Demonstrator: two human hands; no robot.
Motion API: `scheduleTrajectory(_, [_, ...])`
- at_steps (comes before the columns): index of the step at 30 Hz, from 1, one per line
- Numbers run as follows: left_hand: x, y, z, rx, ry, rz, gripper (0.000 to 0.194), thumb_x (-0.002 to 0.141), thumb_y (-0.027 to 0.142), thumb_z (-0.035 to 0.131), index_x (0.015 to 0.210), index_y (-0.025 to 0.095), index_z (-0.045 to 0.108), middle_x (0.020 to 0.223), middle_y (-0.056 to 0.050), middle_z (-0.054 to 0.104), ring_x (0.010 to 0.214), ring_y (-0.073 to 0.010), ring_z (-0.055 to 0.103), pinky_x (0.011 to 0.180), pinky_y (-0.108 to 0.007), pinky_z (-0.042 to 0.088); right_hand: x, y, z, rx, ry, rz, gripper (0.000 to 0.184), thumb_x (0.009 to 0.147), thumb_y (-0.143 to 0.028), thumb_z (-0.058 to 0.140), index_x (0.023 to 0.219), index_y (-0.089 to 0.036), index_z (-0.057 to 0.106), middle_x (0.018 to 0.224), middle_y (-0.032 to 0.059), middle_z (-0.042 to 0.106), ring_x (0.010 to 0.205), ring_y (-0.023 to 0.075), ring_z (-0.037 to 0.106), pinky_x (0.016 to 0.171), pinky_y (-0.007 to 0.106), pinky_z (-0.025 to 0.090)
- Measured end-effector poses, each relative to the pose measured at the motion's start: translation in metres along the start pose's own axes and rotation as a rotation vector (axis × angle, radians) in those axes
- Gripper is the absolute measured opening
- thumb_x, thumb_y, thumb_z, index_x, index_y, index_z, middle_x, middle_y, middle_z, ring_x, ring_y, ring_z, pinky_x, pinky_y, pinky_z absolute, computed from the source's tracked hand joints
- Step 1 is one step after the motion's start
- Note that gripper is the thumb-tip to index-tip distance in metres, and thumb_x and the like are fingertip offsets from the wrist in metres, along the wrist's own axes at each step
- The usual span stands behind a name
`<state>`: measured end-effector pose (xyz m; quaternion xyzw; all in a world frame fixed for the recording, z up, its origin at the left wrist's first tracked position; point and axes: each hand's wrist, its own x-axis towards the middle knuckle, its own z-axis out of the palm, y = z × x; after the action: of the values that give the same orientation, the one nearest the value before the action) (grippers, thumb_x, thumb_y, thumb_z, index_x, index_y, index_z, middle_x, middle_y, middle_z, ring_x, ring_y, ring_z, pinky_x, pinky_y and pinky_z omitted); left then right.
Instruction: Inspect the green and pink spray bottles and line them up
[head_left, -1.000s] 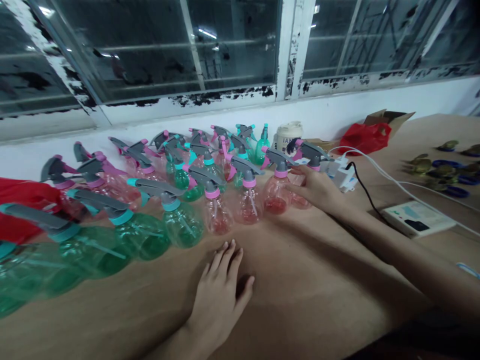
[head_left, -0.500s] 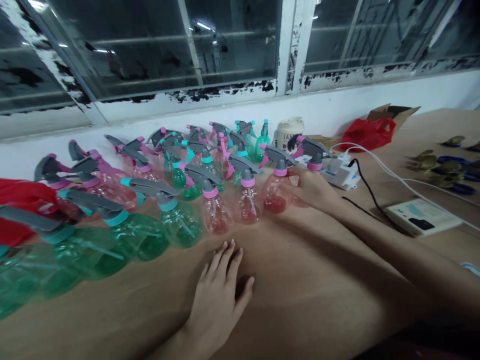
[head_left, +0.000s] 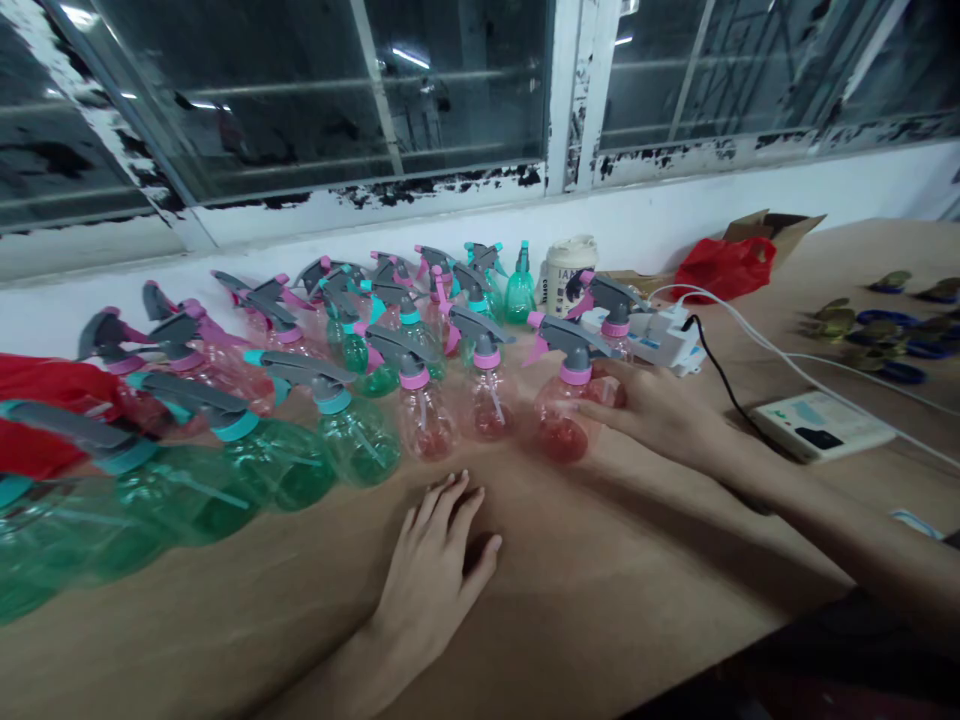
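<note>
My right hand is wrapped round the body of a pink spray bottle with a grey trigger head and pink collar. The bottle stands upright, apart from the row; some of my fingers are hidden behind it. Flat on the table lies my left hand, fingers spread, holding nothing. Just beyond its fingertips stand another pink spray bottle and a green spray bottle. Behind the held bottle, a further pink-collared spray bottle is partly covered.
Several more pink and green bottles fill the left and back. A white paper cup, a red plastic bag, a power strip with cables and a white box stand right of them. Brass-coloured pieces lie far right.
My right hand has drawn the pink spray bottle toward me and slightly right, away from the row. My left hand stays in about the same place.
</note>
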<state>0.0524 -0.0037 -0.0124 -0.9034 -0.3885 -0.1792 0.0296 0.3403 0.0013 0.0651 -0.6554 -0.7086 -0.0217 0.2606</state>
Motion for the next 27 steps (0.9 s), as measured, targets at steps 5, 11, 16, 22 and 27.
scheduleTrajectory(5, [0.007,0.014,-0.007,-0.256,-0.032,-0.033,0.054,0.085,0.027,0.059,0.135,0.018,0.039,0.133,-0.012,0.053,0.123,-0.0276,0.049,0.101,-0.049,0.04,-0.029,-0.019,-0.012,0.079,-0.041,-0.097,0.046,0.083,-0.061,0.05,0.102,-0.021,0.064,0.057,0.0013,0.06,0.05,0.0195,0.056,0.048,0.029,0.037])
scheduleTrajectory(11, [0.009,0.035,-0.008,-0.474,-0.089,-0.077,0.085,0.077,0.038,0.069,0.145,0.024,0.021,0.145,-0.014,0.04,0.131,-0.0325,0.041,0.101,-0.052,0.042,-0.051,-0.037,-0.017,0.077,-0.094,-0.179,0.043,0.084,-0.06,0.052,0.063,-0.022,0.058,0.059,0.0012,0.06,0.045,0.0136,0.051,0.045,0.029,0.038])
scheduleTrajectory(16, [0.016,0.046,-0.009,-0.477,-0.041,-0.039,0.091,0.073,0.043,0.073,0.144,0.017,0.023,0.141,-0.019,0.044,0.127,-0.0347,0.046,0.098,-0.052,0.045,-0.058,-0.041,-0.019,0.083,-0.144,-0.179,0.043,0.083,-0.06,0.053,0.063,-0.023,0.056,0.068,0.0038,0.064,0.048,0.0149,0.055,0.044,0.03,0.04])
scheduleTrajectory(22, [0.021,0.051,-0.011,-0.538,-0.064,-0.037,0.081,0.077,0.039,0.073,0.142,0.021,0.028,0.136,-0.015,0.049,0.123,-0.034,0.05,0.095,-0.054,0.046,-0.054,-0.04,-0.023,0.18,-0.101,-0.223,0.039,0.077,-0.059,0.062,0.087,-0.021,0.062,0.087,0.0051,0.069,0.086,0.027,0.066,0.079,0.041,0.05])
scheduleTrajectory(27, [0.024,0.056,-0.01,-0.566,-0.055,-0.026,0.073,0.077,0.039,0.072,0.137,0.022,0.035,0.132,-0.014,0.052,0.12,-0.0341,0.052,0.094,-0.056,0.046,-0.047,-0.037,-0.009,0.589,-0.103,-0.193,0.053,0.069,-0.052,0.073,0.113,-0.027,0.057,0.11,0.0043,0.065,0.095,0.0252,0.064,0.077,0.037,0.054])
